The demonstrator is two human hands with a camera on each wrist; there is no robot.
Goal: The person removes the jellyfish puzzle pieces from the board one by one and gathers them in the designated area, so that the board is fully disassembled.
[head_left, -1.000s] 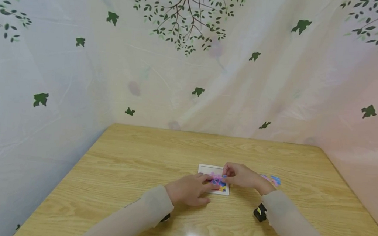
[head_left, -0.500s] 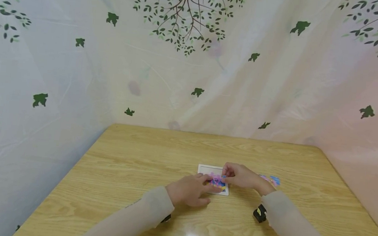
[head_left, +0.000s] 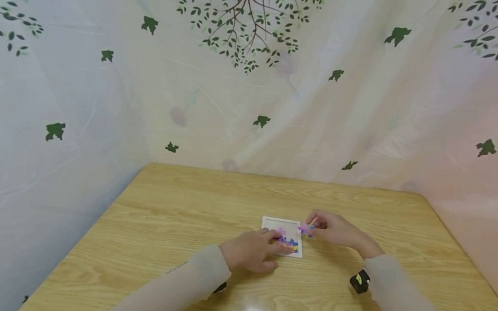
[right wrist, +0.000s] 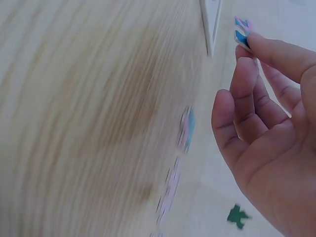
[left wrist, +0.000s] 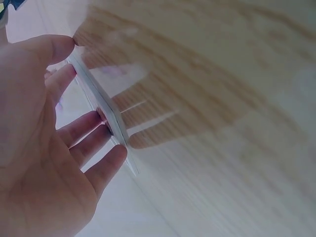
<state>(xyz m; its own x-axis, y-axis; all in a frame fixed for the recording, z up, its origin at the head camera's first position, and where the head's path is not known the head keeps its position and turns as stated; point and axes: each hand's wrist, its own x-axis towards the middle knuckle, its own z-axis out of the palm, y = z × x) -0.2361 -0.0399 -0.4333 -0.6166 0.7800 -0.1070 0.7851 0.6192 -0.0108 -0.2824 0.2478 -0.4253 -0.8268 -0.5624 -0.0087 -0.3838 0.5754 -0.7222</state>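
Right hand (head_left: pixel 333 229) shifted rightward, pinching a puzzle piece (head_left: pixel 305 230) — left hand (head_left: pixel 248 250) spread on frame (head_left: pixel 281 220) — sleeve marking (head_left: pixel 176 267) unreadable

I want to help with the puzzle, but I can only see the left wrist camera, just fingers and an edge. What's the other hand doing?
Observer: The right hand is pinching a pink-and-blue jigsaw piece.

Child: Ooh! Is that the last one?

Observer: No, the right wrist view shows loose jigsaw pieces lying on the wooden table.

Child: So it isn't all filled in?

Observer: Right. In the head view, the far part of the white puzzle frame is bare.
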